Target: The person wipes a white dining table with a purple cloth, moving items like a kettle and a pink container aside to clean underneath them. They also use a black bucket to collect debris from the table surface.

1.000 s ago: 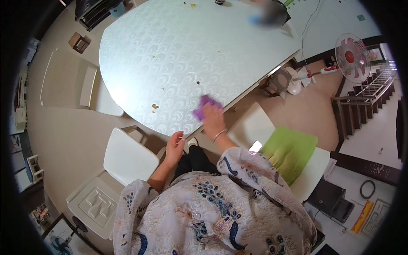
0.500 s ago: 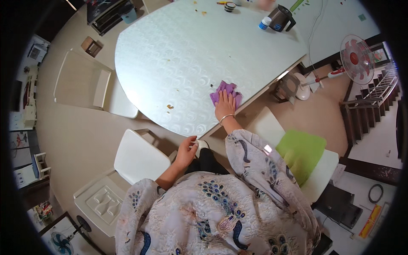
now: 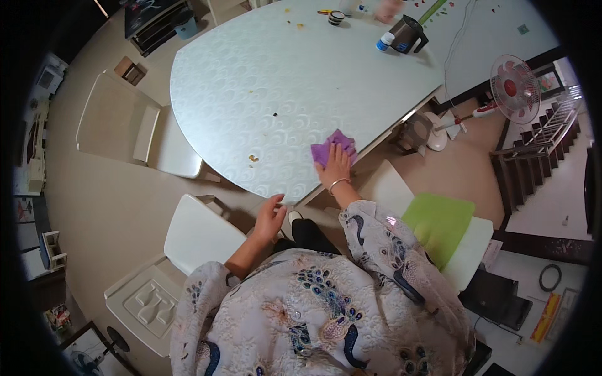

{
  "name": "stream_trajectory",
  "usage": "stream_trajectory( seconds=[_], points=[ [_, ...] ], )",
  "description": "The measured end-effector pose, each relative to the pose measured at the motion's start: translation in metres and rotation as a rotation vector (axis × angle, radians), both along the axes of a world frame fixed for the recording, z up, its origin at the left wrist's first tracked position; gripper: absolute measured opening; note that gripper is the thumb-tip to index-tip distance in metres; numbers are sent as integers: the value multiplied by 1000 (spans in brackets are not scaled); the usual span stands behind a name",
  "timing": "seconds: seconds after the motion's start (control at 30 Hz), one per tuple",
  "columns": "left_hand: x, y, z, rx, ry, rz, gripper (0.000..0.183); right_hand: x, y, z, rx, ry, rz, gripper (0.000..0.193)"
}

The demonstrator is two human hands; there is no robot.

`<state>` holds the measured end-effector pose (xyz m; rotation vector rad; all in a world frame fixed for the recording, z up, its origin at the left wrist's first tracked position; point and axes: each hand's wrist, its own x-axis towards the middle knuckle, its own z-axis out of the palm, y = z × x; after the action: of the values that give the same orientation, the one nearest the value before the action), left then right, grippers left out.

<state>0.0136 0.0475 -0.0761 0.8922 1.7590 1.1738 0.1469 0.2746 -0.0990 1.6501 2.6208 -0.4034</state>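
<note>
My right hand (image 3: 337,167) lies palm down on a bunched purple cloth (image 3: 323,153), pressing it to the table (image 3: 219,94) near its right edge. The fingers stretch forward over the cloth, and a bracelet circles the wrist. My left hand (image 3: 271,216) hovers by the table's near rounded corner, fingers loosely bent and apart, with nothing seen in it. Left of the cloth is a brown food smear (image 3: 253,158). Farther up sits a small dark speck (image 3: 274,114). The tabletop is pale and glossy with a swirl pattern.
A dark kettle (image 3: 407,32), a white-and-blue bottle (image 3: 385,42) and a small round jar (image 3: 335,17) stand at the far end. White chairs (image 3: 200,235) flank the table; a green cloth (image 3: 439,225) covers the right one. A standing fan (image 3: 514,88) is beyond the right edge.
The purple cloth and my right hand have slid slightly nearer to me. The dark speck, formerly beside the cloth, now lies farther left. My left hand has risen a little toward the table corner.
</note>
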Motion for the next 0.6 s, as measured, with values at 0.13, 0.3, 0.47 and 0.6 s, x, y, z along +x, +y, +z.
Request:
stream_trajectory(
  seconds=[0.13,0.3,0.47,0.6],
  points=[
    [1,47,24,168,359,-229,49,0,-16,-19,-52,19,370,68],
    [5,120,18,193,667,-600,62,29,17,10,-90,42,428,68],
    [29,198,3,127,841,-635,66,56,85,8,-46,90,454,71],
    [50,245,-6,-3,851,-673,66,77,111,6,-161,167,480,65]
  ],
)
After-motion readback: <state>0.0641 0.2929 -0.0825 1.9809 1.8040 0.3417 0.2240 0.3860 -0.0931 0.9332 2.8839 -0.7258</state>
